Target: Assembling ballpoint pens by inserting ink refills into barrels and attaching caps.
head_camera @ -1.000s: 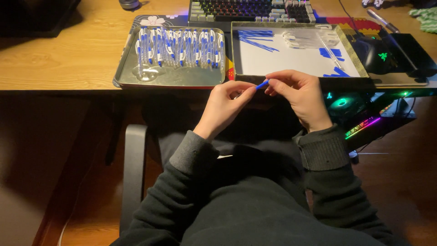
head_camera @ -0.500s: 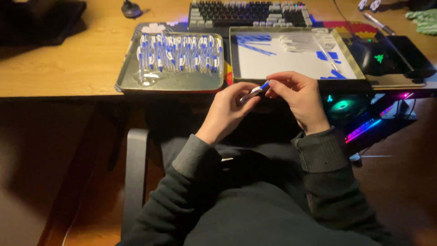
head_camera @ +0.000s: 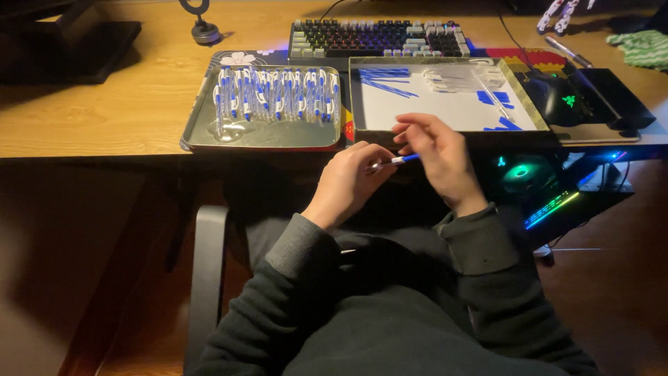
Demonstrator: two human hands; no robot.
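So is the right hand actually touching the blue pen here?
Touching. The head view shows the right hand with fingertips meeting the blue end of the pen, which the left hand grips.

Dark grey long sleeves, ribbed cuffs at wrists; bare hands (head_camera: 390, 174); dark trousers.

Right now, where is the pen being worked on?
In the head view, the pen is held between the left hand and right hand, just below the desk edge, in front of the right tray.

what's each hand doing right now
Left hand: closed on the pen, pinching its clear end.
Right hand: fingers loosely curled at the pen's blue tip; grip cannot be told.
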